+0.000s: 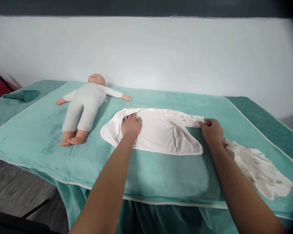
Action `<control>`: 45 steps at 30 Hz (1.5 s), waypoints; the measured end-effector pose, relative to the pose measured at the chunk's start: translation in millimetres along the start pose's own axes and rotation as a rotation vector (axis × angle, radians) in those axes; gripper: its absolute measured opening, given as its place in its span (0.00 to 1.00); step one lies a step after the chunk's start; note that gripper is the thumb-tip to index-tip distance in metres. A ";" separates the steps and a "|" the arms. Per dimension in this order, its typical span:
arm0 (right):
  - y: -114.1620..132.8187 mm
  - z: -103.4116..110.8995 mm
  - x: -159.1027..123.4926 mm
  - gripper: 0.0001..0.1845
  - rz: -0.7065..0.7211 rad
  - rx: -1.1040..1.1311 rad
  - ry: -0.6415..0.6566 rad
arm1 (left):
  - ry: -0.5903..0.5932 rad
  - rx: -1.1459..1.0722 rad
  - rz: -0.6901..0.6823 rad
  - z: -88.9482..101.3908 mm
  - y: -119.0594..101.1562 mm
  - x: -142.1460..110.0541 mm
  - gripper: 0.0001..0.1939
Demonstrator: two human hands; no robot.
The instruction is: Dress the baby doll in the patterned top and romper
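A white baby garment (158, 131) lies spread flat on the teal blanket (161, 175) in the middle of the table. My left hand (131, 125) rests palm down on its left part, fingers stretched out and close together. My right hand (212, 131) is at the garment's right end, with its fingers curled and pinching the printed fabric edge there. A baby doll (84, 105) in a pale grey suit lies on its back to the left, arms out, apart from both hands.
A second crumpled printed cloth (257, 169) lies at the right near the table's front edge. A dark teal folded cloth (21, 95) sits at the far left. A white wall runs behind the table; floor shows at lower left.
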State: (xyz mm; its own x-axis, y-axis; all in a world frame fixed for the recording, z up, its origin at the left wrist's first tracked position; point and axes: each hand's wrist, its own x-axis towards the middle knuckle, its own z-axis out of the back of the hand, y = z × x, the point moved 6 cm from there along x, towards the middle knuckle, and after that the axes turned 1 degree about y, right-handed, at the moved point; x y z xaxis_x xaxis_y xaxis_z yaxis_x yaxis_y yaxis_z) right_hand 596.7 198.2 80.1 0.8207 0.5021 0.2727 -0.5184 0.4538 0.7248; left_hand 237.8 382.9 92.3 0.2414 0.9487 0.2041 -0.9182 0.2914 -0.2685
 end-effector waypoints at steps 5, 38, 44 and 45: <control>4.7 0.5 -1.2 0.19 -0.009 0.216 -0.003 | 0.021 0.026 0.013 0.8 -0.5 0.3 0.27; 38.1 -42.9 -29.1 0.33 0.388 -0.534 0.387 | -0.009 -0.009 -0.008 -1.1 0.1 2.9 0.28; 33.7 -36.5 -26.6 0.33 0.285 -0.551 0.378 | -0.022 -0.012 -0.003 0.2 0.5 1.2 0.26; 33.8 -34.9 -26.9 0.31 0.288 -0.546 0.380 | -0.026 -0.015 -0.002 0.5 0.8 0.8 0.26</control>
State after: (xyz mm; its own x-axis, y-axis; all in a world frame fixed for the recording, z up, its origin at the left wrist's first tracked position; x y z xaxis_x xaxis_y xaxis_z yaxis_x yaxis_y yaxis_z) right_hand 548.8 225.7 75.1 0.5446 0.8334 0.0943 -0.8290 0.5179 0.2109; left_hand 237.1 383.8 92.6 0.2346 0.9447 0.2292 -0.9128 0.2952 -0.2824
